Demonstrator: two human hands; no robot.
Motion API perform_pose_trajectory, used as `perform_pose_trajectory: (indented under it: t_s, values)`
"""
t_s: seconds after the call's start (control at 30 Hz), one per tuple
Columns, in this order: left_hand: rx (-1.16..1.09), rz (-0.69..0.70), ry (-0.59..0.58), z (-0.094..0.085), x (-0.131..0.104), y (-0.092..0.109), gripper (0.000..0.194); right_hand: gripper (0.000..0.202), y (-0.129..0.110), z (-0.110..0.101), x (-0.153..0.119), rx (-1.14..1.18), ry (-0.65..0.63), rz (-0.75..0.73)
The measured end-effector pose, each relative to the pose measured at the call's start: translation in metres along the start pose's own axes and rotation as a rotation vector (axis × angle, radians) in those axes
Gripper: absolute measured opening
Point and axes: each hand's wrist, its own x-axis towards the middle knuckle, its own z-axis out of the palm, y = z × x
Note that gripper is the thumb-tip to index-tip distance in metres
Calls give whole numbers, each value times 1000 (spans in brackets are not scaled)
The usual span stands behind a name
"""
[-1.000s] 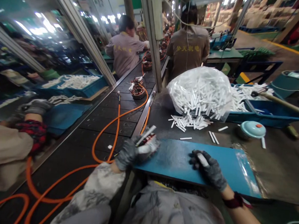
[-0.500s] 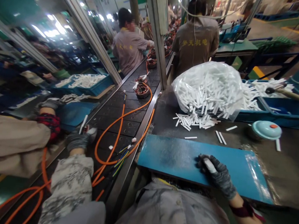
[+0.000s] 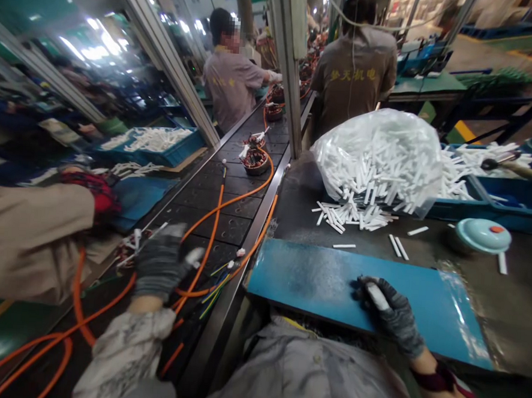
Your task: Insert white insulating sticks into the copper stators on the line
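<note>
My left hand [image 3: 163, 262], in a grey glove, is over the conveyor [image 3: 219, 220], beside a wound part with white tubes [image 3: 130, 245]. Motion smears its fingers, so its grip cannot be made out. Just right of it, an orange cable [image 3: 214, 232] loops over the conveyor. My right hand [image 3: 389, 311], gloved too, is curled above the blue mat [image 3: 306, 273]. A whitish thing shows at its thumb; whether that is a held piece or the glove's tip is unclear. Loose white tubes [image 3: 359, 215] lie behind the mat.
A plastic bag of white tubes [image 3: 379, 158] stands beside blue bins [image 3: 513, 205]. A pale blue round container [image 3: 482, 235] is at the right. A metal post [image 3: 287, 74] rises by the conveyor. A co-worker's sleeve [image 3: 29, 232] reaches in from the left; two people [image 3: 232, 89] [image 3: 355, 66] are farther back.
My left hand has moved right and toward me, with its back turned up more. The wound part beside it now shows at its left. My right hand keeps its pose on the mat.
</note>
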Motion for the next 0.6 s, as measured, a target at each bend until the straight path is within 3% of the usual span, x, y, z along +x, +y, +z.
perform_pose_trajectory:
  t_s: [0.03,0.1,0.2,0.3,0.5,0.6]
  values:
    - [-99,186,-15,1,-7,25,64,55,1,0,0,6,-4,2]
    - [-193,388,-65,9,-20,68,59,54,3,-2,0,8,-19,-2]
    - [-154,315,-177,21,-30,101,52,51,5,-3,0,7,-47,-21]
    - [-56,159,-291,21,-26,95,53,52,2,-3,-1,10,-51,-31]
    - [-14,-164,-492,11,22,49,58,52,-6,0,-3,3,-53,-59]
    - [-39,-182,-521,14,46,43,54,48,-4,0,-4,3,-59,-62]
